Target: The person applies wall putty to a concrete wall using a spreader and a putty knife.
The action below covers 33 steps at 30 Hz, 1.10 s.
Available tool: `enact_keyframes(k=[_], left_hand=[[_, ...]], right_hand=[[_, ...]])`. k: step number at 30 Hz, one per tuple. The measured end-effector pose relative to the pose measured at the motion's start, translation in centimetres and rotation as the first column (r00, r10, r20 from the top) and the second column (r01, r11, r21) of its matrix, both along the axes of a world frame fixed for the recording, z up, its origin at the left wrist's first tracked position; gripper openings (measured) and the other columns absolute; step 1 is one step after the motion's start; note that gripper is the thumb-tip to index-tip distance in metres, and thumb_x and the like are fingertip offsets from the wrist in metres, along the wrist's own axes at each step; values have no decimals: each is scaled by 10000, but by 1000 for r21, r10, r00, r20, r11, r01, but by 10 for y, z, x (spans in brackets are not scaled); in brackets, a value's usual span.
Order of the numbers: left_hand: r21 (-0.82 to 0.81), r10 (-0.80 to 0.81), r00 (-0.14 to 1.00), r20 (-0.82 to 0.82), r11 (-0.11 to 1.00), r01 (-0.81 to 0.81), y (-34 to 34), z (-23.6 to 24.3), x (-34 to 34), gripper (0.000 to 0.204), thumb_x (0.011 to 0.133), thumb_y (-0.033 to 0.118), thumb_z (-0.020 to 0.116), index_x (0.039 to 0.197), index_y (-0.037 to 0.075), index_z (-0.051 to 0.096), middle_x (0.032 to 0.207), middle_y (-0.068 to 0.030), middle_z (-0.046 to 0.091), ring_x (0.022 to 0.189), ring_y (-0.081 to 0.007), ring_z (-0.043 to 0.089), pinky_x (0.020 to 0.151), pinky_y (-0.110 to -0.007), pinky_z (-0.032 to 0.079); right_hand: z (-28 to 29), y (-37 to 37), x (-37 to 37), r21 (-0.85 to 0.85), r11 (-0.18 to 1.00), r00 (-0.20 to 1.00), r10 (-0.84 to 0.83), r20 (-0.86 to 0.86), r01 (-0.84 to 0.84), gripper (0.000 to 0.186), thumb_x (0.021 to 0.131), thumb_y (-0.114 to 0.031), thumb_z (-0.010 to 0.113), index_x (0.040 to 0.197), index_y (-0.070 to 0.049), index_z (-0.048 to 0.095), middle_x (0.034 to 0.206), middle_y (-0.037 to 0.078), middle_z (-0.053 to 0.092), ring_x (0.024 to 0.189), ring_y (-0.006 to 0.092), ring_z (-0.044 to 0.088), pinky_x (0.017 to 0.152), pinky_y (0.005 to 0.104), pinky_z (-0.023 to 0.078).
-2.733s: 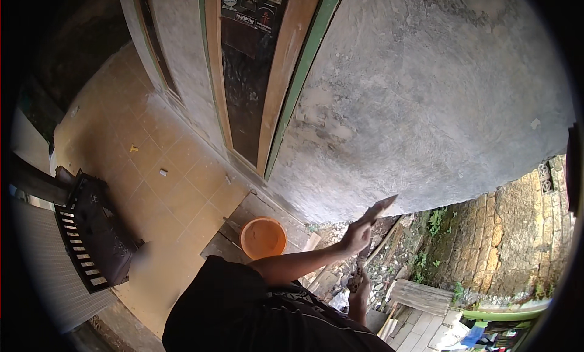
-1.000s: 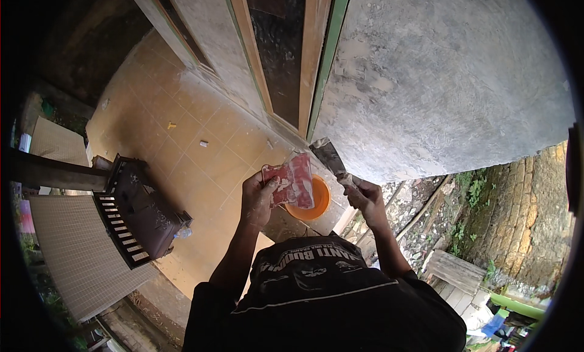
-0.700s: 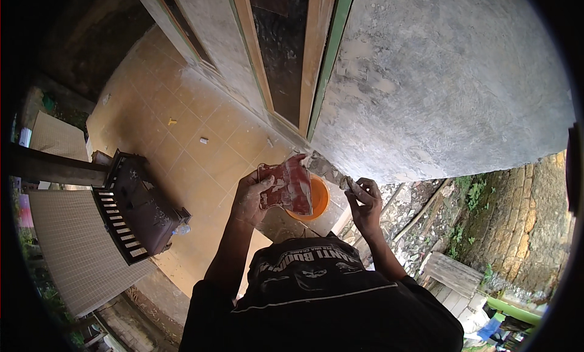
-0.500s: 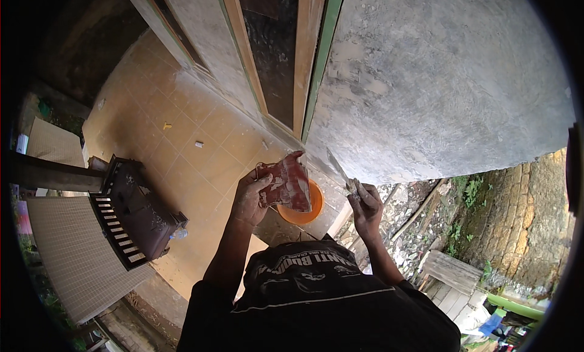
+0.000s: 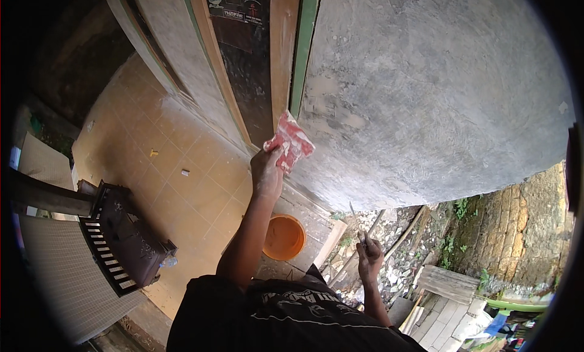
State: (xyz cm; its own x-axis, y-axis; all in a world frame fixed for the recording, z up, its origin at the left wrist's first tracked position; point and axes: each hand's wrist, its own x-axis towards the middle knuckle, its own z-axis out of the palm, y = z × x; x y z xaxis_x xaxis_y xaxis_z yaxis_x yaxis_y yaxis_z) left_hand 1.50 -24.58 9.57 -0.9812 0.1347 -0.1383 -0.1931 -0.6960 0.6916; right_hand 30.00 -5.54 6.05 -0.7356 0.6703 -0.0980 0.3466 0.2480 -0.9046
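Note:
My left hand [image 5: 267, 169] is raised in front of the wooden door frame [image 5: 283, 60] and grips a red, putty-smeared flat board [image 5: 293, 136] near the edge of the grey plastered wall [image 5: 426, 96]. Lower and to the right, my right hand [image 5: 370, 257] is closed on the handle of a putty knife [image 5: 354, 216], its thin blade pointing up toward the wall's foot. An orange bucket [image 5: 283, 236] stands on the grey ledge, right of my left forearm.
To my left are a tiled porch floor [image 5: 152, 127] with small litter, a dark cushioned bench [image 5: 131, 236] and a post [image 5: 48, 194]. At the right lie rubble, sticks [image 5: 413, 236], planks [image 5: 444, 282] and a mossy brick bank [image 5: 511, 230].
My left hand has risen with the red board from above the bucket toward the door frame. My right hand with the knife has dropped lower, and the bucket is more exposed.

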Motion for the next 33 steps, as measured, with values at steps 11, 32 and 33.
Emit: enact_keyframes(k=[11,32,33], left_hand=[[-532,171,897,-407,754,-385,172,34,-65,457,832,-83,495,1287,-86,459,1329,-246,481,1188,-260,529,952,-283,420],[-283,391,832,-394,810,-514,154,71,-60,496,836,-105,446,1327,-34,441,1393,-208,413,1327,-281,355,1060,-324,349],[-383,303,727,-617,691,-613,177,63,-62,535,838,-95,475,1362,-16,398,1424,-212,363,1339,-293,325,1046,-330,373]], right_hand=[[-10,15,58,-79,978,981,-192,20,193,325,777,-87,662,1058,73,632,815,34,514,735,109,493,637,241,391],[-25,15,58,-247,936,964,-265,-20,252,239,781,-45,655,987,76,645,746,-9,551,688,80,457,615,245,358],[-28,12,59,-251,938,968,-252,-17,240,239,781,-45,655,987,76,645,746,-9,551,688,80,457,615,245,358]])
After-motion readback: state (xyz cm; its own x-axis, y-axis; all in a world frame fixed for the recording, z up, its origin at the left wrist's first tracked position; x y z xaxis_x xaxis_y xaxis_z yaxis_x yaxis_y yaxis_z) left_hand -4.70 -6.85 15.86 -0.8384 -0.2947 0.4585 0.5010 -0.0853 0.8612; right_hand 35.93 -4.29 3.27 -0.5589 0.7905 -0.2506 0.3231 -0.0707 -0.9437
